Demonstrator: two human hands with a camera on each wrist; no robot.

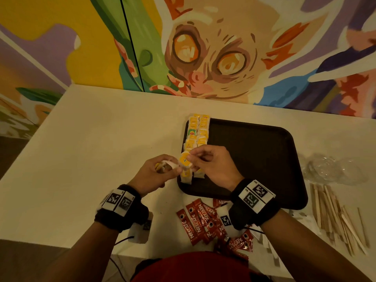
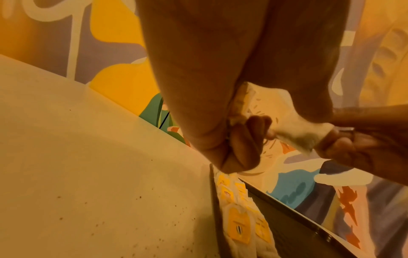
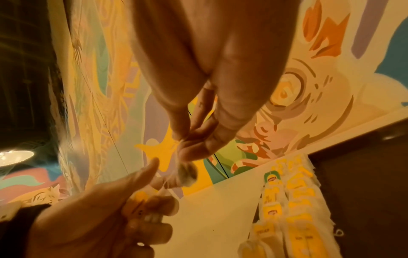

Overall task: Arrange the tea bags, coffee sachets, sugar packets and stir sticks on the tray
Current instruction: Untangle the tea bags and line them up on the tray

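Both hands raised just above the near left corner of the dark tray [image 1: 254,159], meeting over a single tea bag [image 1: 185,159]. Right hand [image 1: 213,163] with a closed grip, thumb and fingertips pinching the bag's yellow tag. Left hand [image 1: 156,171] also closed, fingers curled round a small bunch of further tea bags [image 1: 160,166] and touching the white pouch of the one shared between the hands. From the left wrist view, pouch [image 2: 298,134] stretched between the two hands. From the right wrist view, yellow tags visible inside the left hand's curl [image 3: 141,200].

On the tray, two neat rows of tea bags [image 1: 196,133] along the left edge, running far to near, mostly yellow tags with one green; far end overhanging the rim slightly. Rest of the tray bare and dark.

On the desk [image 1: 101,139], near side between the wrists, a loose heap of red coffee sachets [image 1: 199,220], off the tray. To the right, a scatter of wooden stir sticks [image 1: 335,216] beside the tray's near right corner. Further right, crumpled clear plastic [image 1: 333,169]. Behind the desk, a painted mural wall [image 1: 203,47].
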